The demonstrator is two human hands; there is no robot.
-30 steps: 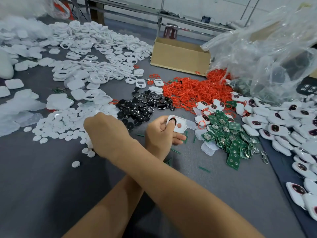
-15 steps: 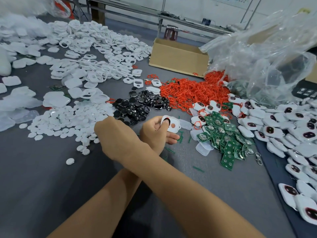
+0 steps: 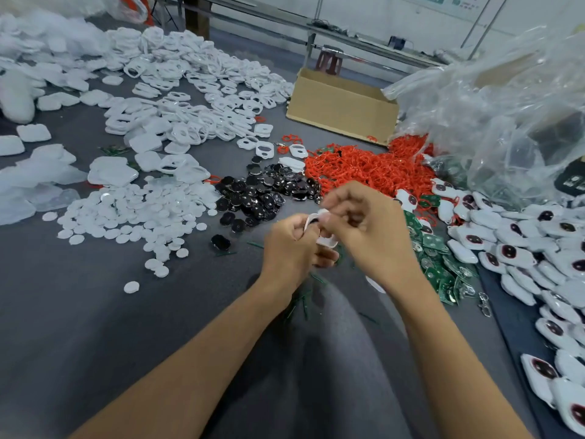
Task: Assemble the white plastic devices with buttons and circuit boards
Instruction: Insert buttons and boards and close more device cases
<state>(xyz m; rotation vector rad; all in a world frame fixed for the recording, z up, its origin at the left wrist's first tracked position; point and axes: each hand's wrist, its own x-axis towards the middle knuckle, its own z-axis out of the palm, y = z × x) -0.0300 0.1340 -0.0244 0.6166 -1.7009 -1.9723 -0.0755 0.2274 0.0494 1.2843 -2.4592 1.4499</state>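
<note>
Over the grey table's middle, my left hand (image 3: 289, 248) grips a white plastic shell (image 3: 326, 241) with a dark opening at its top. My right hand (image 3: 370, 229) meets it from the right, its fingertips pinching a small white piece against the shell's upper edge. Most of the shell is hidden by both hands. Black oval buttons (image 3: 266, 194) lie in a heap just beyond the hands. Green circuit boards (image 3: 443, 267) are piled to the right. Round white discs (image 3: 139, 213) are spread out on the left.
Red rings (image 3: 364, 169) are heaped behind the buttons. Assembled white devices (image 3: 519, 258) cover the right side. Empty white shells (image 3: 196, 99) fill the far left, a cardboard box (image 3: 342, 106) stands at the back, and clear plastic bags (image 3: 493, 112) bulge at the right.
My right hand has left the white discs on the left, uncrossed from over my left arm and come to the shell. My left hand has kept hold of the shell.
</note>
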